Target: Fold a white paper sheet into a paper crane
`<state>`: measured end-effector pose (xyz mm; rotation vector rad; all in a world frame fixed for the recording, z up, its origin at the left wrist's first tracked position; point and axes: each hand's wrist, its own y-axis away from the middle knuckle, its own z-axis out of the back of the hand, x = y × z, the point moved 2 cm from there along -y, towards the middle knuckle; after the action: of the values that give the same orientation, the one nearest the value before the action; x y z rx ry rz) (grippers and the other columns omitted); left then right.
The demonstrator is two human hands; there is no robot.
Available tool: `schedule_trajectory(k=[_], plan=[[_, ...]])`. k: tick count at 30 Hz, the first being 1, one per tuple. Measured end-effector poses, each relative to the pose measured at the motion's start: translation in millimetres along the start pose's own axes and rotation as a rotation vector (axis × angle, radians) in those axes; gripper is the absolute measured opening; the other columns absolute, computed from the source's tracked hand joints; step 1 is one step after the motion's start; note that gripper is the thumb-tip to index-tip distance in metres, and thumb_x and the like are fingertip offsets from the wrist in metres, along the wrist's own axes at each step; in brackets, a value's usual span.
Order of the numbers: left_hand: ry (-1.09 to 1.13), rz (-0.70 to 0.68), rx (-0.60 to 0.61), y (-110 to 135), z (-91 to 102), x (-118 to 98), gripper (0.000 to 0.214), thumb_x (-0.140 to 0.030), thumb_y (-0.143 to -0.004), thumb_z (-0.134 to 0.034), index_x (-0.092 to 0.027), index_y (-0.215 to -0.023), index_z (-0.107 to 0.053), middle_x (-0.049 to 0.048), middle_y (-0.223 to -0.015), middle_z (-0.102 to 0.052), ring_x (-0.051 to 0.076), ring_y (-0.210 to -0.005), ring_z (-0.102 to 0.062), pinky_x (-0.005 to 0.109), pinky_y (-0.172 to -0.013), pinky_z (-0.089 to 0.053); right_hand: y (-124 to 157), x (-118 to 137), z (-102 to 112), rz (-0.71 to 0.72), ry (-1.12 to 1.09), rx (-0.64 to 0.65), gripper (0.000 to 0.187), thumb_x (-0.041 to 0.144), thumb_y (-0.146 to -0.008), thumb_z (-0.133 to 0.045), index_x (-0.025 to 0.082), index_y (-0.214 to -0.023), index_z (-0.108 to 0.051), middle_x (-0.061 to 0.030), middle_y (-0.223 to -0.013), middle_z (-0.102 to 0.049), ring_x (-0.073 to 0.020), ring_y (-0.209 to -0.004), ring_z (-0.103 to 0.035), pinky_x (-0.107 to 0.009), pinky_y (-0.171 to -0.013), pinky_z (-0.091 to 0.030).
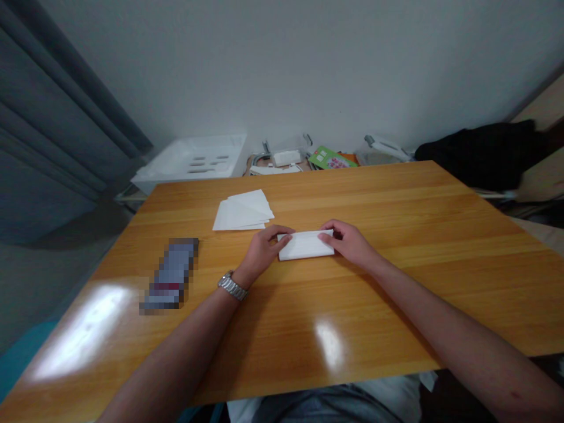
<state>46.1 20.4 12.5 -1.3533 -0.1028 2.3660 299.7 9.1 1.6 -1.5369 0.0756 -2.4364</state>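
Note:
A narrow strip of folded white paper is held just over the middle of the wooden table, both its ends gripped. My left hand pinches its left end, thumb on the upper face and fingers behind. At the opposite end my right hand has its thumb on top and its fingers behind the far edge. Whether the paper touches the tabletop I cannot tell. Several loose white sheets lie overlapped on the table, beyond my left hand.
On the wooden table, a pixelated phone-like object lies at the left. Behind the far edge are a white foam tray, a green printed booklet and black cloth. A grey curtain hangs at the left.

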Motion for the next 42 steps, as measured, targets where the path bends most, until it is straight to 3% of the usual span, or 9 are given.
schedule_trajectory(k=[19, 33, 37, 42], plan=[[0.04, 0.006, -0.013, -1, 0.2, 0, 0.018, -0.034, -0.092, -0.065, -0.021, -0.102, -0.075, 0.0041, -0.102, -0.077, 0.019, -0.09, -0.069, 0.033, -0.084, -0.054, 1, 4, 1, 0.001, 0.02, -0.004, 0.024, 0.044, -0.088, -0.066, 0.021, -0.096, -0.067, -0.0036, -0.09, -0.071, -0.0196, -0.077, -0.062, -0.031, -0.069, -0.047], [0.052, 0.003, 0.007, -1, 0.2, -4, 0.015, -0.032, -0.091, -0.067, -0.021, -0.097, -0.075, 0.0042, -0.101, -0.078, 0.02, -0.094, -0.071, 0.033, -0.088, -0.054, 3, 10, 2, 0.032, 0.093, 0.062, 0.021, 0.04, -0.09, -0.064, 0.022, -0.099, -0.07, -0.0039, -0.094, -0.074, -0.0208, -0.08, -0.065, -0.031, -0.071, -0.048], [0.067, -0.035, 0.069, 2, -3.9, -9, 0.016, -0.034, -0.092, -0.068, -0.021, -0.097, -0.075, 0.0043, -0.102, -0.077, 0.02, -0.094, -0.071, 0.032, -0.088, -0.054, 6, 21, 2, 0.044, 0.117, 0.073, 0.021, 0.039, -0.091, -0.065, 0.022, -0.1, -0.073, -0.005, -0.099, -0.077, -0.022, -0.086, -0.069, -0.033, -0.078, -0.05], [0.048, -0.097, 0.187, 7, -11.3, -18, 0.015, -0.031, -0.093, -0.066, -0.021, -0.099, -0.076, 0.0043, -0.099, -0.076, 0.019, -0.091, -0.07, 0.029, -0.083, -0.054, 9, 27, -3, 0.04, 0.113, 0.22, 0.021, 0.038, -0.091, -0.064, 0.022, -0.096, -0.076, -0.0038, -0.092, -0.078, -0.0204, -0.081, -0.069, -0.03, -0.071, -0.05]])
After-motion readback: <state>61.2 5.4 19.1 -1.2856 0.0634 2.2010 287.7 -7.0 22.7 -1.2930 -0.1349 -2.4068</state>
